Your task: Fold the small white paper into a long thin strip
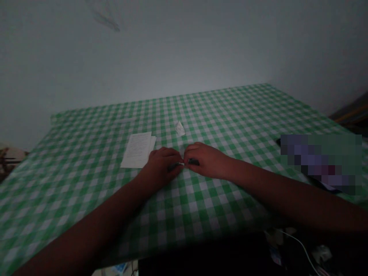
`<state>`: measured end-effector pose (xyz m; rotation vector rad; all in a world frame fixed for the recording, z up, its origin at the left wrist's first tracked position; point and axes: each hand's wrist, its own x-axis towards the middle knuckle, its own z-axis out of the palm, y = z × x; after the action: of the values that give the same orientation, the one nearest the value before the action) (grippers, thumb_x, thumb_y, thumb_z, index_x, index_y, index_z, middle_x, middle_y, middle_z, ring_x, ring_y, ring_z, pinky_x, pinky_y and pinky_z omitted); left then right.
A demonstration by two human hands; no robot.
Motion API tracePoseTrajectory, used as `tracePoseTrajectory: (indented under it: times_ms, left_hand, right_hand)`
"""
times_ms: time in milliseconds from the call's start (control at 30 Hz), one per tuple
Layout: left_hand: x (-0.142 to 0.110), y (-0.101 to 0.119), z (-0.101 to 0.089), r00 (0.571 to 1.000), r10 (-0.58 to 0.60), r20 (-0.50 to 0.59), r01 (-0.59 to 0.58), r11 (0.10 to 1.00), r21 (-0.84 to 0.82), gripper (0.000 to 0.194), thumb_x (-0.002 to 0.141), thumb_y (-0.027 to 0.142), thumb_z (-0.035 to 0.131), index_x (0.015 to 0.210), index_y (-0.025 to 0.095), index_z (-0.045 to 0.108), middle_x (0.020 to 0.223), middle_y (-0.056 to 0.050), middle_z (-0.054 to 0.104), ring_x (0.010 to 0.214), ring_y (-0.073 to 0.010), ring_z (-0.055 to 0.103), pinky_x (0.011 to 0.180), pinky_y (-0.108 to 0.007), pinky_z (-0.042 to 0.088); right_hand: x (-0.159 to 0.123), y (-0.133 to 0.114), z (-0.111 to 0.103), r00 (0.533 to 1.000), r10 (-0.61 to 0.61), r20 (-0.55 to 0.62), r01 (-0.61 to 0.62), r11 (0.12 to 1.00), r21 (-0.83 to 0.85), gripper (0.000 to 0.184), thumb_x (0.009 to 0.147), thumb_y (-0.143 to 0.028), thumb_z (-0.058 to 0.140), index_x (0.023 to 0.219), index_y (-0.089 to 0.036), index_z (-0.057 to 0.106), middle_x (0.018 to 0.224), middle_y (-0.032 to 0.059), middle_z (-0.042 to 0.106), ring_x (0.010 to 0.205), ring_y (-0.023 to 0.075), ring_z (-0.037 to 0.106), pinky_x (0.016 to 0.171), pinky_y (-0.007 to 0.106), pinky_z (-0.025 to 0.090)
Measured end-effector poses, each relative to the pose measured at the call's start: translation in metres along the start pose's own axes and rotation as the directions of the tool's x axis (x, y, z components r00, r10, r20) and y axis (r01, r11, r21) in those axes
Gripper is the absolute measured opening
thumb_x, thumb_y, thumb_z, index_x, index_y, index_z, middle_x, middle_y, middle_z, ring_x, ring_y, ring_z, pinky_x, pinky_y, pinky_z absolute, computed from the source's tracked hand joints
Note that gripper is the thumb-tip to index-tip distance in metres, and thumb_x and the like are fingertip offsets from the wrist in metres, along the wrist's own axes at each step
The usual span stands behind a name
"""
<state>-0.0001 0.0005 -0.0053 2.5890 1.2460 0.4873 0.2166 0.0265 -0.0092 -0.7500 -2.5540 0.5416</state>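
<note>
Over the middle of the table my left hand (163, 163) and my right hand (198, 157) are closed, their fingertips meeting. Between the left thumb and fingers shows a slim dark piece (173, 166) with a pale tip toward the right hand. Another small dark piece (193, 161) is pinched in the right fingers. Whether the two are parts of one thing I cannot tell, and the fingers cover most of them. Printed paper sheets (136, 149) lie partly stacked just left of my left hand. Beyond the fingertips rests a small crumpled white scrap (180, 129).
A green-and-white checked cloth (230, 115) covers the table, which stands against a pale wall (186, 46). At the right lies a dark-edged flat object (304, 163), mostly blurred out. A faint pale strip (125, 120) is at the back left. Below the front edge hangs a white cable (301, 245).
</note>
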Motion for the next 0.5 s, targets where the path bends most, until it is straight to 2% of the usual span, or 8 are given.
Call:
tracePoseTrajectory:
  times_ms: [133,267,367,500]
  left_hand:
    - [-0.0006,0.0006,-0.0006,1.000,-0.014,-0.010,0.014,1.000,0.018,0.017,0.088,0.029,0.061,0.101,0.026,0.072,0.107,-0.004,0.067,0.101,-0.0238,0.056,0.090,-0.043,0.043]
    - [-0.0002,-0.0004,0.0009,0.999,0.029,-0.029,-0.029,1.000,0.010,0.017,0.088,0.026,0.059,0.100,0.024,0.071,0.110,-0.005,0.066,0.103,-0.0234,0.056,0.092,-0.043,0.043]
    - [0.0002,0.0001,-0.0003,0.998,0.058,0.008,-0.058,0.998,0.011,0.018,0.089,0.025,0.059,0.102,0.024,0.071,0.107,-0.004,0.067,0.103,-0.0226,0.057,0.092,-0.042,0.042]
    - [-0.0020,0.0066,-0.0085,0.996,0.050,0.069,-0.057,0.993,0.102,0.023,0.089,0.021,0.055,0.107,0.024,0.069,0.102,-0.004,0.069,0.103,-0.0241,0.058,0.095,-0.046,0.038]
  right_hand:
    - [0.0011,0.0048,-0.0021,1.000,0.005,-0.007,-0.005,1.000,-0.030,0.015,0.087,-0.012,0.056,0.096,-0.018,0.067,0.099,0.0058,0.066,0.097,0.0182,0.058,0.093,0.036,0.041]
    - [0.0025,0.0067,-0.0014,1.000,0.009,-0.005,-0.009,0.996,-0.091,0.018,0.088,-0.012,0.055,0.097,-0.017,0.070,0.099,0.0060,0.067,0.096,0.0188,0.058,0.093,0.036,0.040]
    - [0.0031,0.0059,-0.0013,1.000,0.028,-0.004,-0.028,0.988,-0.149,0.019,0.089,-0.014,0.054,0.098,-0.017,0.071,0.099,0.0066,0.067,0.095,0.0196,0.057,0.091,0.037,0.040]
    - [0.0030,0.0011,-0.0062,0.998,0.063,0.032,-0.055,0.977,-0.205,0.020,0.090,-0.018,0.054,0.098,-0.020,0.073,0.101,0.0072,0.066,0.093,0.0212,0.055,0.087,0.039,0.041]
